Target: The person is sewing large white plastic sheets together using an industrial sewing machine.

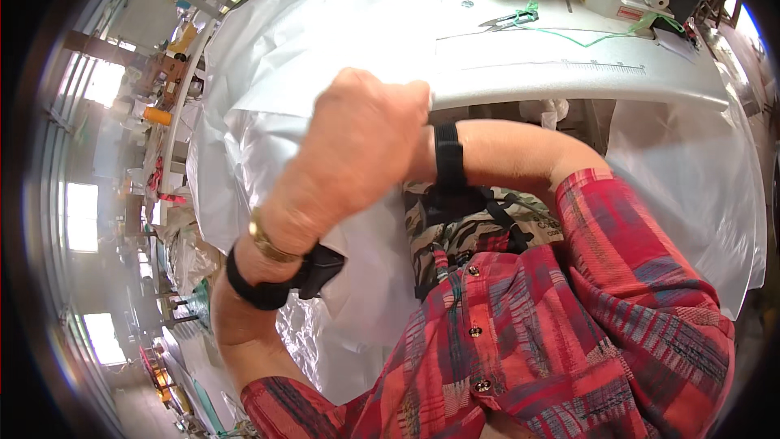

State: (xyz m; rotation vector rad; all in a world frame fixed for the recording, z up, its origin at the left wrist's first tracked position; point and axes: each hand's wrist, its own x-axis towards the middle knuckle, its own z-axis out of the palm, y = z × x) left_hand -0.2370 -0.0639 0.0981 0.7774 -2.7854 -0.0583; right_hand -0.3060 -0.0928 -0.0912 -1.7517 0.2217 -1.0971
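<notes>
Your left hand's [357,146] fingers curl shut on the white sheet [268,73] at the table's near edge [569,81]; right fingers hidden, can't tell. It looks light, limp, slippery: grip the edge bunched.

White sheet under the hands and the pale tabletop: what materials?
Large white sheet: probably thin plastic film, as it looks glossy, translucent and sharply crinkled. Pale sewing-machine tabletop: seemingly smooth laminate, matte with a printed ruler. Left hand grips the sheet at the table edge.
</notes>
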